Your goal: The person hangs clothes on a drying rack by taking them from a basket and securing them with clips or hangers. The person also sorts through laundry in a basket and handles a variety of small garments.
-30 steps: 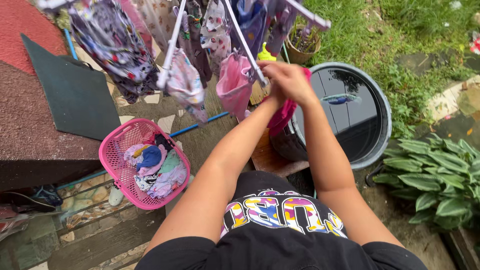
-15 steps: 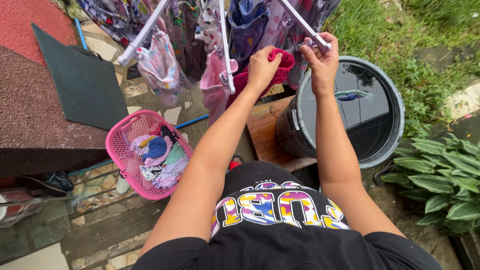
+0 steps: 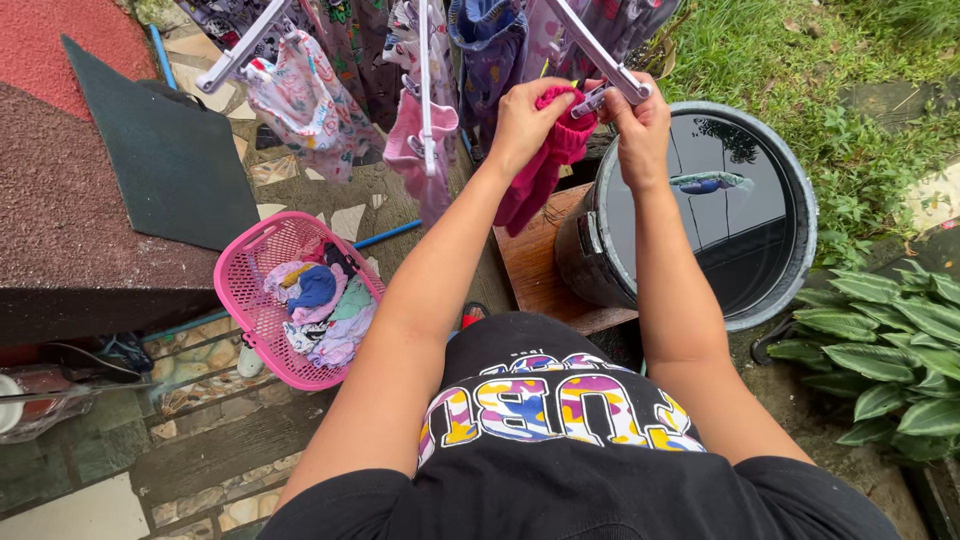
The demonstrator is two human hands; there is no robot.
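Note:
My left hand (image 3: 525, 118) holds up a small magenta garment (image 3: 540, 170) against the end of a white arm of the drying rack (image 3: 590, 48). My right hand (image 3: 635, 118) pinches a clothes peg (image 3: 590, 100) at the tip of that arm, right beside the garment's top edge. The rest of the magenta cloth hangs down below my left hand. Several small patterned clothes (image 3: 305, 95) hang pegged on the other arms of the rack.
A pink basket (image 3: 245, 300) with damp small clothes stands on the paving at lower left. A large dark tub of water (image 3: 720, 210) sits right of a wooden board (image 3: 535, 270). A dark mat (image 3: 160, 160) lies at left, leafy plants (image 3: 880, 350) at right.
Both hands rose to the tip of the rack arm. The magenta garment now hangs lower from my left hand, and my right hand has closed on the peg beside it.

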